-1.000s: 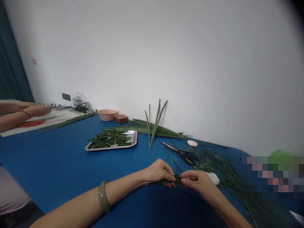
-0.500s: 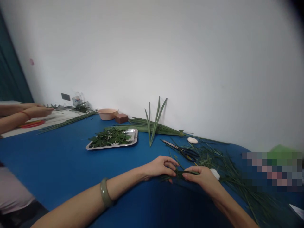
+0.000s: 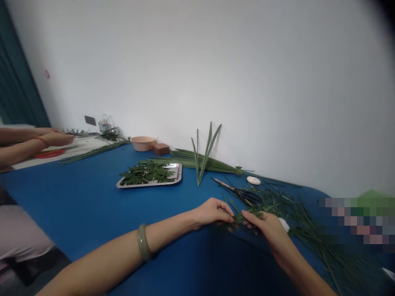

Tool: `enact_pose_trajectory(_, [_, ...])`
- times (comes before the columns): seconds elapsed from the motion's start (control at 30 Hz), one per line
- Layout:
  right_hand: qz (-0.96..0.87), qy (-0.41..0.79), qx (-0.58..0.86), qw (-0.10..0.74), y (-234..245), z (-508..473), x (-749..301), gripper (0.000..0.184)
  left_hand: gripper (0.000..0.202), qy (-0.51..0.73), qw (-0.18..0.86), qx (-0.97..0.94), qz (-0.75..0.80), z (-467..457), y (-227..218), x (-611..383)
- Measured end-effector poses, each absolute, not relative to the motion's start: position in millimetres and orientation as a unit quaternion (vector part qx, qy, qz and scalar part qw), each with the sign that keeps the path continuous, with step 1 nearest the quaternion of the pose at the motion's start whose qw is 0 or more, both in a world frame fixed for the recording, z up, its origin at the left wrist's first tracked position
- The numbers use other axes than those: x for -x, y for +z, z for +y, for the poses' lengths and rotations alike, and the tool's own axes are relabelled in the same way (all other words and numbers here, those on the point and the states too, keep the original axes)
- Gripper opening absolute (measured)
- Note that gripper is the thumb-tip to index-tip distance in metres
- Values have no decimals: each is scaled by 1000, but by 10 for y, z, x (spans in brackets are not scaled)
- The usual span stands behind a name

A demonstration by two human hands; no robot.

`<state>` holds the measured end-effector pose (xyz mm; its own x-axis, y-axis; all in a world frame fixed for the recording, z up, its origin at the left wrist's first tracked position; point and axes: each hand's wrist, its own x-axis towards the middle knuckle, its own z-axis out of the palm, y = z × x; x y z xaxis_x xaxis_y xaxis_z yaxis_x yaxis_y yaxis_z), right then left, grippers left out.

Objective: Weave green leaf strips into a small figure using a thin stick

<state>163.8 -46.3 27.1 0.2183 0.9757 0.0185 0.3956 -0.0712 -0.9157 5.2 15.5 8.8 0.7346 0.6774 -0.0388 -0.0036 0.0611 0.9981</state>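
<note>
Between my two hands is a piece of green leaf (image 3: 242, 217), held low over the blue table. My left hand (image 3: 216, 211) pinches its left end, thumb and fingers closed together. On the other side my right hand (image 3: 267, 224) has its thumb on top of the leaf and its fingers beneath. The lower part of the leaf is dark and blurred. Just beyond my hands lie black-handled scissors (image 3: 237, 192), blades pointing to the back left. Cut leaf strips (image 3: 274, 205) are scattered beside my right hand, with a white object (image 3: 284, 225) partly behind it.
A metal tray (image 3: 180, 174) of cut leaves stands left of centre. Behind it are a pink basin (image 3: 143, 144), a brown block (image 3: 161, 149) and long palm leaves (image 3: 212, 164). A white oval piece (image 3: 253, 180) lies near the wall. Another person's hands (image 3: 58, 137) work at far left.
My right hand has turned the leaf so its broader face shows, and its fingers have come under it. The whole view has shifted slightly. My left hand keeps its pinch.
</note>
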Motion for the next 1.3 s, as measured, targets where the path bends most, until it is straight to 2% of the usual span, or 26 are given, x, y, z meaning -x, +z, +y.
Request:
enact_pose_trajectory(0.37, [-545,333,621,454,224,-435,-1618,21,26,261,689,-612,287,161,47,-47])
enact_pose_trajectory(0.83, [-519,280,625,512,160,-379,-1617,24,14,334,647,-591,348,119,38,-134])
enact_pose_trajectory(1.3, [-495,296,658,484,199,-386,-1596,21,14,333,654,-588,339,111,-9,-154])
